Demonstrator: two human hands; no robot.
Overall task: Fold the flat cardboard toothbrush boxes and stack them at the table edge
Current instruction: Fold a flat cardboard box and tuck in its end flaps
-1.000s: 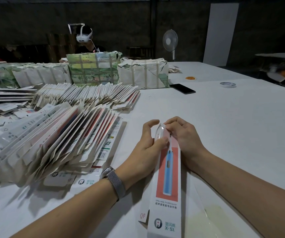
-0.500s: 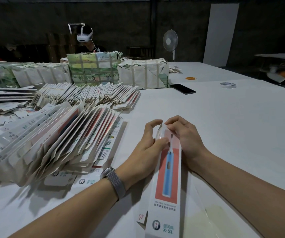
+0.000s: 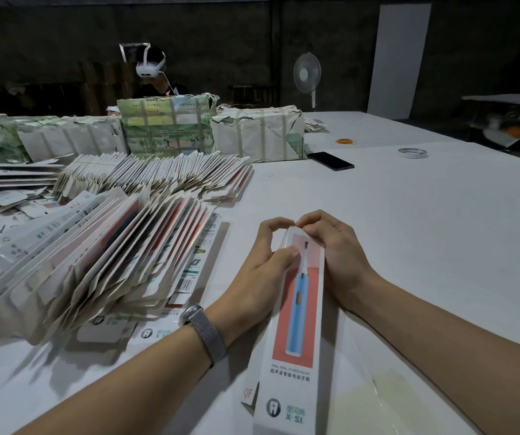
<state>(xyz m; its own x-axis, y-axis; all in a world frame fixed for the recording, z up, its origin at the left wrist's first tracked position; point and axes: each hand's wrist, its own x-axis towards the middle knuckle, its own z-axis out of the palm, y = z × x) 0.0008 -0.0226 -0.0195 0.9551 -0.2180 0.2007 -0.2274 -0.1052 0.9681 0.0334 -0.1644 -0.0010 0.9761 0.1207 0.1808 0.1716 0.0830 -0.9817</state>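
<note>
On white table (image 3: 409, 233), toothbrush box (image 3: 296, 334) (far end) between both hands' curled fingers (image 3: 312, 224).

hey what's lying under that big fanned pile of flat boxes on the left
Flat printed toothbrush box blanks lie on the white table, poking out from under the fanned pile along its right and near edges. Anything further beneath is covered by the pile.

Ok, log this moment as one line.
step: closing far end flap | left hand: grips toothbrush box | right hand: pinches flap | stack: not started
</note>
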